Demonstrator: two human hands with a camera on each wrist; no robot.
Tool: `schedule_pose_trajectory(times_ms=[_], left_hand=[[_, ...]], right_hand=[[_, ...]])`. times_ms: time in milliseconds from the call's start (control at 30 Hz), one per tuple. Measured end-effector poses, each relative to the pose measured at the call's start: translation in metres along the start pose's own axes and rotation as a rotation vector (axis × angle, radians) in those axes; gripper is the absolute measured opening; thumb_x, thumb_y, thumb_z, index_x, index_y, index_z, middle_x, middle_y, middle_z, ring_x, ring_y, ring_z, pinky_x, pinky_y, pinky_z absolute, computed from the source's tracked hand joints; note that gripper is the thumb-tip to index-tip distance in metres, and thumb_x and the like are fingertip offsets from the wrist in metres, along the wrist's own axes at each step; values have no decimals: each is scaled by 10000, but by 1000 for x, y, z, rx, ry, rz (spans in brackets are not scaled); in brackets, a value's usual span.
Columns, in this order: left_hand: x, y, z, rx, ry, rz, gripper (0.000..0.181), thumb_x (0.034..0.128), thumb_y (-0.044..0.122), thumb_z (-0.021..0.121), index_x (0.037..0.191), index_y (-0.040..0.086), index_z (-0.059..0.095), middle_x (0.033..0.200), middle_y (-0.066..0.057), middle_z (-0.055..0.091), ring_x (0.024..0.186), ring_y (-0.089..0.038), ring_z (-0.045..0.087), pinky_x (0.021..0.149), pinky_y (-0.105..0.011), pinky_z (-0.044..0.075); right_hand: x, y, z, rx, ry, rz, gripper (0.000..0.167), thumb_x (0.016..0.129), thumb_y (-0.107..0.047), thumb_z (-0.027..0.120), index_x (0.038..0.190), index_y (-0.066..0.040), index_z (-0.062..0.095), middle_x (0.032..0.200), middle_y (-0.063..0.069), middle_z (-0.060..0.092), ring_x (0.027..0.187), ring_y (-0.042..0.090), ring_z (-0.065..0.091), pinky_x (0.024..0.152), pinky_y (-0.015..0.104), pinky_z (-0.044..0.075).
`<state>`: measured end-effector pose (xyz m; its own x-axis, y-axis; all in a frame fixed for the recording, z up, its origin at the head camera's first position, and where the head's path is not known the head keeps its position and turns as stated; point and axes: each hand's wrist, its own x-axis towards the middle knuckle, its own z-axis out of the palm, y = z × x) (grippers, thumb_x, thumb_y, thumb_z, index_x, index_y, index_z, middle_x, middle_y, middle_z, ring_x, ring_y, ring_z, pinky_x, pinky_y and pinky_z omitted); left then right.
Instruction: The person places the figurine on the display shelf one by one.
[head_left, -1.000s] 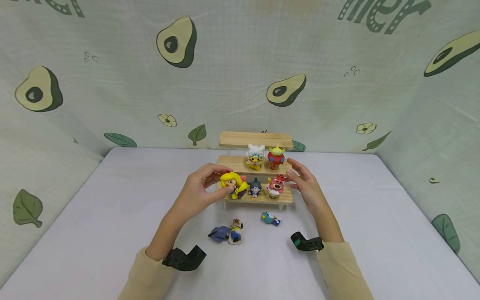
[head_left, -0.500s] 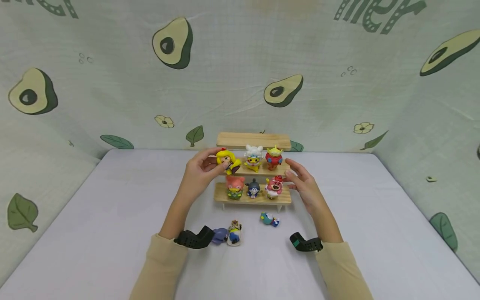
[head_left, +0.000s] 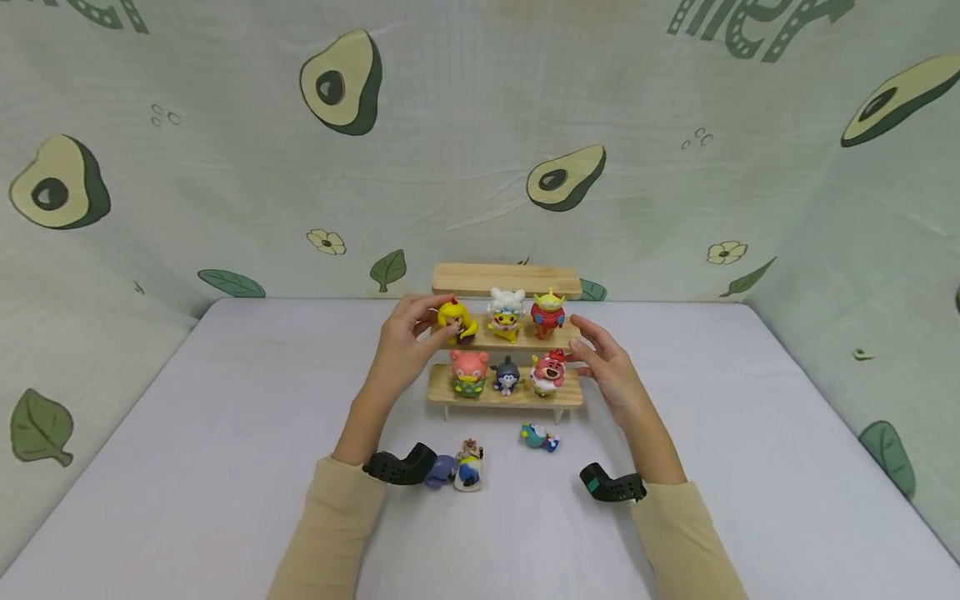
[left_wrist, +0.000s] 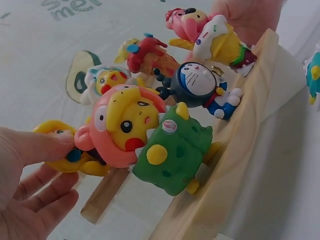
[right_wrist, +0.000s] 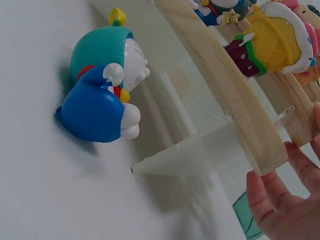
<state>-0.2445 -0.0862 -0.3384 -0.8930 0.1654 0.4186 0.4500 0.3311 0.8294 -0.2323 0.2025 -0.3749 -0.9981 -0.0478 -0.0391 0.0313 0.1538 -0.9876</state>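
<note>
My left hand (head_left: 405, 342) pinches a yellow-haired figurine (head_left: 459, 314) between thumb and fingers, at the left end of the middle board of a three-tier wooden display rack (head_left: 506, 279). Whether the figurine's base rests on the board cannot be told. To its right stand a white-hatted yellow figurine (head_left: 506, 317) and a red-suited alien figurine (head_left: 548, 317). On the lowest board stand a pink-hooded figurine (left_wrist: 170, 150), a dark-hooded Doraemon figurine (left_wrist: 197, 85) and a pink bear figurine (head_left: 548, 372). My right hand (right_wrist: 290, 215) touches the rack's right end with its fingertips.
In front of the rack a teal-hatted figurine (right_wrist: 100, 95) lies on the white table (head_left: 225, 433). Farther left lie a blue figurine (head_left: 441, 472), partly hidden by the left wrist strap, and a brown-headed figurine (head_left: 468, 469). Avocado-printed cloth (head_left: 465, 100) hangs behind.
My left hand has lifted the yellow-haired figurine from before the lowest board up to the middle board, then slightly right, uncovering the pink-hooded figurine. The right hand stays at the rack's end.
</note>
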Motion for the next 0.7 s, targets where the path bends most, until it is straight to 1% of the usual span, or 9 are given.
schedule_pose_trajectory(times_ms=[100, 233, 433, 533, 700], left_hand=[[0, -2, 1, 25, 4, 36, 386, 877, 130, 629, 1256, 92, 573, 1136, -127, 496, 1082, -238, 534, 991, -361, 436], [-1, -3, 4, 52, 0, 79, 341, 905, 101, 584, 1245, 113, 583, 1148, -122, 493, 1107, -230, 509, 999, -379, 429], [1, -3, 10, 118, -13, 136, 318, 917, 74, 561, 1219, 161, 609, 1170, -76, 510, 1017, -185, 512, 878, -343, 490], [1, -4, 12, 133, -18, 139, 342, 912, 83, 572, 1243, 164, 591, 1176, -81, 514, 1000, -189, 549, 855, -326, 510], [0, -5, 10, 171, -32, 112, 409, 891, 95, 603, 1290, 164, 544, 1133, -87, 562, 964, -184, 583, 825, -308, 511]], right_hand=[[1, 0, 1, 0, 4, 5, 580, 934, -389, 532, 1444, -203, 330, 1526, 7, 254, 1047, 170, 525, 801, 213, 454], [1, 0, 1, -3, 5, 11, 586, 932, -394, 532, 1446, -202, 327, 1531, 11, 244, 1038, 153, 522, 819, 234, 452], [1, 1, 1, -5, 7, 10, 584, 932, -390, 534, 1444, -198, 329, 1527, 4, 249, 1003, 108, 530, 805, 219, 448], [1, 1, 1, -6, 10, 9, 585, 932, -391, 534, 1444, -197, 330, 1526, 7, 252, 990, 93, 533, 794, 205, 448], [1, 0, 2, -7, 12, 11, 587, 930, -391, 537, 1445, -199, 330, 1528, 11, 249, 998, 101, 533, 796, 206, 450]])
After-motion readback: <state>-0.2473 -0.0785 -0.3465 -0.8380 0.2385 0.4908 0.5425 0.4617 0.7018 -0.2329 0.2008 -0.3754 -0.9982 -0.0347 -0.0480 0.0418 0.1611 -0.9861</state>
